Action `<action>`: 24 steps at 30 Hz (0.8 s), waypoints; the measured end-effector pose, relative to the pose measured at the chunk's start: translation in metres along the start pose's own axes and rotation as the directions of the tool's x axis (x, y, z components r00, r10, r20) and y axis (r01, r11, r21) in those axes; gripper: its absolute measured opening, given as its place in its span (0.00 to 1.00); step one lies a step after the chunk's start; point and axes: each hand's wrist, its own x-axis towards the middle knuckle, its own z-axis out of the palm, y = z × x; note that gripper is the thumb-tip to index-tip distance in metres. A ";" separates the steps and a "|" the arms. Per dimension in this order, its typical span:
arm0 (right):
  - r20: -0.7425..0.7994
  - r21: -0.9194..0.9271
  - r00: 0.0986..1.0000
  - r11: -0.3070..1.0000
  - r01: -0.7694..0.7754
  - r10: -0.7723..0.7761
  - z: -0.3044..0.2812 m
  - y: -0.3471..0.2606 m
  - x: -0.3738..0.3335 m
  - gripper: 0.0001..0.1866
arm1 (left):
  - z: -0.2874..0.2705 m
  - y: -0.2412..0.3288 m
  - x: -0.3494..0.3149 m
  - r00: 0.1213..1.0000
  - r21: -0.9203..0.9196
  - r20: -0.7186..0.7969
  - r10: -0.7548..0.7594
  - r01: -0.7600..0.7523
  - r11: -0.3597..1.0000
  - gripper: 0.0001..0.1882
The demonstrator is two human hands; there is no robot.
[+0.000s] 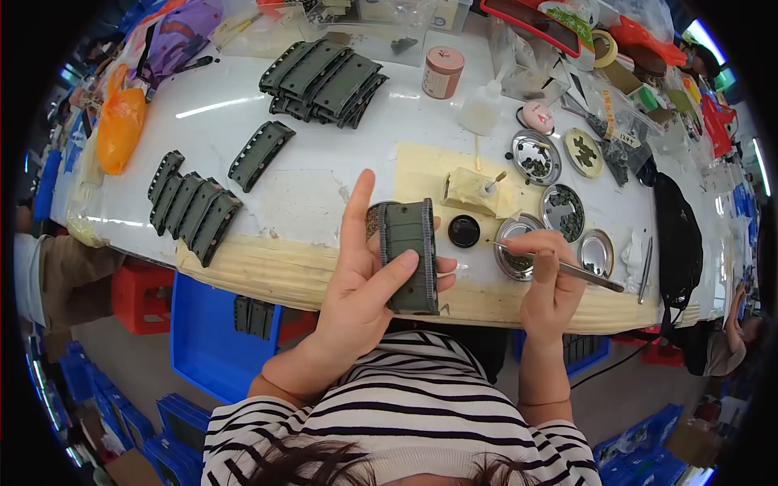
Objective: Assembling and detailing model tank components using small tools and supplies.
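Observation:
In my left hand (350, 301) is a dark green, ribbed and slightly curved plastic part (408, 223). The thumb presses on its face, the index finger points away, and other fingertips show beyond its right edge. My right hand (549, 285) pinches metal tweezers (596, 278), their tip over a round metal dish (519, 220) of small dark pieces. Left of that dish sits a small black round pot (464, 232). Just behind it, a block wrapped in yellowish tape (470, 190) has a thin stick standing in it.
More green parts lie in a stack (324, 77), singly (261, 154) and in a row (194, 206). Further dishes of small pieces (562, 212), a squeeze bottle (482, 109) and a pink jar (443, 73) stand behind. A blue crate (215, 356) is below the table's front edge.

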 end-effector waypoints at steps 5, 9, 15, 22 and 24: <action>0.009 -0.022 0.995 0.995 -0.097 0.097 0.006 0.000 0.002 0.10 | -0.010 0.000 0.002 0.994 -0.107 -0.107 0.017 -0.029 0.994 0.29; 0.021 -0.100 0.999 0.994 -0.042 0.045 0.009 0.005 0.004 0.09 | -0.019 -0.003 0.001 0.998 -0.298 -0.066 0.006 -0.025 0.954 0.26; 0.013 -0.159 1.000 0.987 -0.005 0.008 0.014 0.007 0.006 0.07 | -0.021 -0.005 -0.002 1.000 -0.483 -0.017 0.006 -0.013 0.876 0.27; 0.102 -0.390 0.982 0.902 0.185 -0.158 0.016 0.006 0.012 0.04 | -0.026 -0.001 -0.005 0.992 -0.265 0.023 0.120 -0.110 0.958 0.24; 0.108 -0.405 0.980 0.893 0.197 -0.167 0.017 0.007 0.012 0.03 | -0.030 -0.001 -0.005 0.990 -0.221 0.036 0.134 -0.123 0.968 0.24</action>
